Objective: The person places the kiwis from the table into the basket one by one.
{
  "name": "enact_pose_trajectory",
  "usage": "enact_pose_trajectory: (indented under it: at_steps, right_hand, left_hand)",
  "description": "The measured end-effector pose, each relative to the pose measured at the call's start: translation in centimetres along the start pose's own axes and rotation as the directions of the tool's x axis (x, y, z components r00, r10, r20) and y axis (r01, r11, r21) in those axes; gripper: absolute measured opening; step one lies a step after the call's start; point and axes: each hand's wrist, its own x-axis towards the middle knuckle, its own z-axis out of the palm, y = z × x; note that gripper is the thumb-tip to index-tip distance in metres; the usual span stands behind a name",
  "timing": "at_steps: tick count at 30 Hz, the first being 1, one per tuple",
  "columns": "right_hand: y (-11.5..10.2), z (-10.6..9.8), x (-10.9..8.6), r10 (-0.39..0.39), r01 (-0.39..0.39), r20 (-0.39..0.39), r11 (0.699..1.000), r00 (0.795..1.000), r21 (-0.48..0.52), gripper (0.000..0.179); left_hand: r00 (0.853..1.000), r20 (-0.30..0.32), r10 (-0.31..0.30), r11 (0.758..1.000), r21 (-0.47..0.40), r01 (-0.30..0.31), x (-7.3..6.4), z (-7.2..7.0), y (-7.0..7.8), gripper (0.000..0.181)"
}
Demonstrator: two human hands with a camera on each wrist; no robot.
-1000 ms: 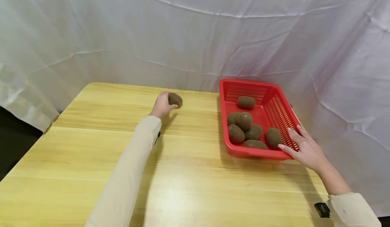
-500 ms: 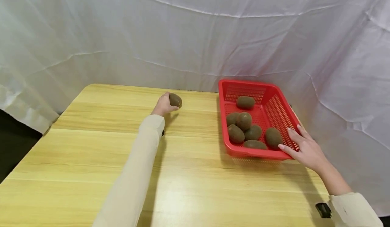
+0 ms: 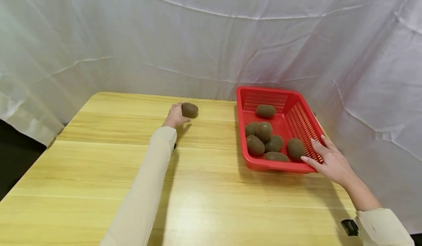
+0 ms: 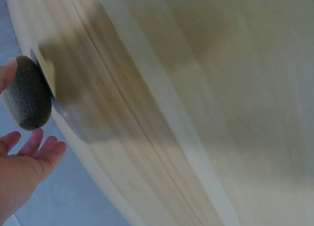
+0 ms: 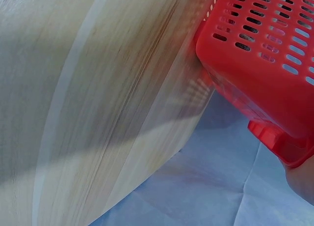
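Note:
A brown kiwi [image 3: 190,110] lies near the far edge of the wooden table, with my left hand [image 3: 174,116] right beside it. In the left wrist view my thumb overlaps the kiwi [image 4: 28,93] on one side. My other fingers are spread and nearly straight, one fingertip close to its lower end. At the right stands a red plastic basket [image 3: 306,114] with several kiwis [image 3: 264,131] in it. My right hand [image 3: 333,163] rests on its near right corner, fingers extended over the rim. The right wrist view shows the basket's slotted wall [image 5: 260,64] and only a sliver of that hand.
The light wood table [image 3: 99,180] has a rounded far left corner. A pale grey cloth [image 3: 184,48] hangs behind the table and along its right side. More kiwis sit in the basket's near left part, one at its far end [image 3: 265,111].
By my left hand the kiwi has turned slightly, its right end swinging farther from me. My left thumb now sits lower, off the kiwi's front. The right hand and basket have not moved.

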Motion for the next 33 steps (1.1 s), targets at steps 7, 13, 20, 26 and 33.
enact_pose_trajectory:
  at_steps: [7,13,20,26,33]
  right_hand:
    - [0.0,0.1,0.0,0.004,-0.004,0.002,1.0,1.0,0.001,0.074]
    - [0.2,0.2,0.0,0.003,-0.003,0.002,1.0,1.0,-0.003,0.073]
    - [0.4,-0.1,0.0,0.011,-0.011,-0.003,1.0,1.0,-0.007,0.074]
    - [0.1,0.0,0.1,0.004,-0.004,0.001,1.0,1.0,-0.013,0.074]
    - [0.0,0.1,-0.1,-0.007,0.007,-0.018,1.0,1.0,-0.003,0.074]
  left_hand:
    - [0.997,0.006,0.082,0.996,0.042,-0.082,0.1,0.2,-0.7,0.088]
    - [0.993,-0.033,0.112,0.991,0.083,-0.109,0.3,0.6,-0.9,0.076]
    - [0.991,-0.072,0.113,0.99,0.09,-0.106,0.9,0.9,-0.6,0.071]
    - [0.992,-0.041,0.123,0.989,0.084,-0.119,1.0,0.9,-1.0,0.079]
    - [0.994,-0.056,0.09,0.994,0.069,-0.086,1.2,1.3,-1.0,0.081]
